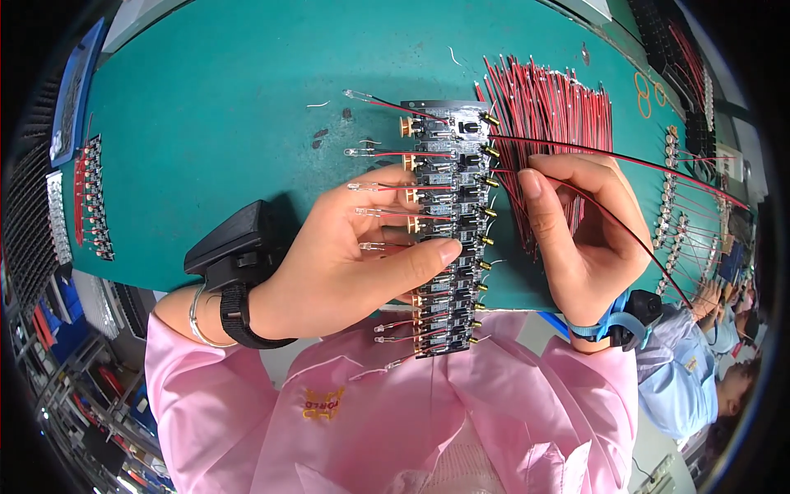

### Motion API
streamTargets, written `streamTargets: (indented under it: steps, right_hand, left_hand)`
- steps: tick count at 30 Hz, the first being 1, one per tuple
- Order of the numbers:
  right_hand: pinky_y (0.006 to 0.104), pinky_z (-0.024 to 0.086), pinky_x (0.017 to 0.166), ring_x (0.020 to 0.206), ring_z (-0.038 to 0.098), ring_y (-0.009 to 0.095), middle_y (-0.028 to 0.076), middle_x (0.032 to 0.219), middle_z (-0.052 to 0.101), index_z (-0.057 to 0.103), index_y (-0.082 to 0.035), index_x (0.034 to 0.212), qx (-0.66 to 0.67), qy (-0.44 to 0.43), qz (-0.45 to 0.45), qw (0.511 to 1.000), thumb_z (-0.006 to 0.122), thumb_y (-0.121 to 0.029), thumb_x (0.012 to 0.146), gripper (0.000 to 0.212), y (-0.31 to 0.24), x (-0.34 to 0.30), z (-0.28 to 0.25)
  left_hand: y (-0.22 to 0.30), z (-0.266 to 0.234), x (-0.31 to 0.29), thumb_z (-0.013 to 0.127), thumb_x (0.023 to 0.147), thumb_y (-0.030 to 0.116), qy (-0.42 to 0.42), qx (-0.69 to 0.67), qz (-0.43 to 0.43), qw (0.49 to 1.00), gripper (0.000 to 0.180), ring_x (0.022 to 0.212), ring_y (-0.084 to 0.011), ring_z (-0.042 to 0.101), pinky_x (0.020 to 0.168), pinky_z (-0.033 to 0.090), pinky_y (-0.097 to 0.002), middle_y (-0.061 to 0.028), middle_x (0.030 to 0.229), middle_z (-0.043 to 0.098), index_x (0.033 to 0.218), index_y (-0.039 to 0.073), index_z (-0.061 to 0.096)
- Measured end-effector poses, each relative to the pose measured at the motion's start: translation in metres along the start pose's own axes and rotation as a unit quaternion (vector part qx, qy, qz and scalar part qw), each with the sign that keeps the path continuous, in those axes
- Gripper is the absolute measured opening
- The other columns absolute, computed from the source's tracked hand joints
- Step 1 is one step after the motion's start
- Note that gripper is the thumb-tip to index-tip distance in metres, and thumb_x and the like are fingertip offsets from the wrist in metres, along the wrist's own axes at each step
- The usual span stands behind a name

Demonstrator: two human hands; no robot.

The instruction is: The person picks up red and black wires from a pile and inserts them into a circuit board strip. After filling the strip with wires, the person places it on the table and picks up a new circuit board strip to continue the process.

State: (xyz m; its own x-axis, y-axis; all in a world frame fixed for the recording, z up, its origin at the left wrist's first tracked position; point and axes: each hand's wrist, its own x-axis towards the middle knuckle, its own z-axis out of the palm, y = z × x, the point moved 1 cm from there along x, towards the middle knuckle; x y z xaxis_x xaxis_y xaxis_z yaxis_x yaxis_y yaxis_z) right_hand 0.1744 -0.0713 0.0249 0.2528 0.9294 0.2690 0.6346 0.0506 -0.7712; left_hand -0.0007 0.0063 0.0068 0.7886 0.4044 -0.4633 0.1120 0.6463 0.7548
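Note:
A long black strip of joined circuit boards point(447, 179) stands lengthwise in front of me. My left hand point(337, 263) is closed around its left side, thumb on the face and fingers behind. Clear LEDs point(354, 152) on red and black leads stick out along the left edge, beside brass-coloured coils point(406, 127). Small yellow-green parts point(491, 151) line the right edge. Just right of the strip, my right hand point(597, 239) pinches a red-and-black wire point(623, 227), its near end at the board's edge. Another red-and-black wire point(650, 162) runs from the upper boards over that hand.
A thick spread of cut red and black wires point(551, 103) lies behind my right hand on the green mat point(247, 107). Rubber bands point(643, 95) and wired boards point(668, 185) are at the right. Another wired strip point(95, 198) lies far left. A person in blue point(679, 387) sits at right.

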Motion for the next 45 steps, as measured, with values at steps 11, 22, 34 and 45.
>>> streamTargets:
  steps: [11,22,34,45]
  right_hand:
    - [0.0195,0.037,0.057,0.061,0.047,0.009,0.006,0.075,0.055,0.057,0.004,0.079,-0.017,-0.014,0.003,1.000,0.063,0.005,0.073,0.008,-0.0043,-0.0005,0.0002]
    - [0.0190,0.036,0.056,0.061,0.047,0.009,0.006,0.073,0.054,0.056,0.004,0.078,-0.020,-0.028,0.012,0.999,0.062,0.006,0.072,0.008,-0.0065,-0.0005,0.0004]
    - [0.0175,0.036,0.056,0.059,0.047,0.006,0.003,0.070,0.055,0.055,0.004,0.078,0.030,-0.020,0.065,0.997,0.062,0.006,0.073,0.009,-0.0074,-0.0037,0.0048]
    - [0.0170,0.036,0.056,0.059,0.047,0.005,0.003,0.069,0.056,0.055,0.003,0.077,0.023,-0.027,0.069,0.997,0.062,0.007,0.073,0.009,-0.0074,-0.0039,0.0049]
  left_hand:
    - [-0.0010,-0.0001,-0.0008,0.061,0.078,0.002,0.003,0.015,-0.004,1.000,0.030,0.088,-0.0089,0.055,0.071,0.047,-0.0210,-0.0017,0.100,0.056,0.106,0.001,0.052]
    - [0.0006,0.0001,-0.0013,0.060,0.078,0.002,-0.002,-0.022,-0.011,1.000,0.032,0.087,-0.0092,0.056,0.071,0.047,-0.0214,-0.0024,0.099,0.056,0.108,0.000,0.050]
    - [-0.0017,0.0002,-0.0010,0.060,0.078,0.001,-0.010,-0.002,-0.002,1.000,0.036,0.087,-0.0096,0.056,0.074,0.047,-0.0230,-0.0033,0.098,0.057,0.112,0.000,0.048]
    - [-0.0004,0.0003,-0.0013,0.061,0.077,0.001,-0.013,0.004,-0.014,1.000,0.037,0.085,-0.0080,0.056,0.068,0.046,-0.0204,-0.0022,0.096,0.058,0.112,0.002,0.047]
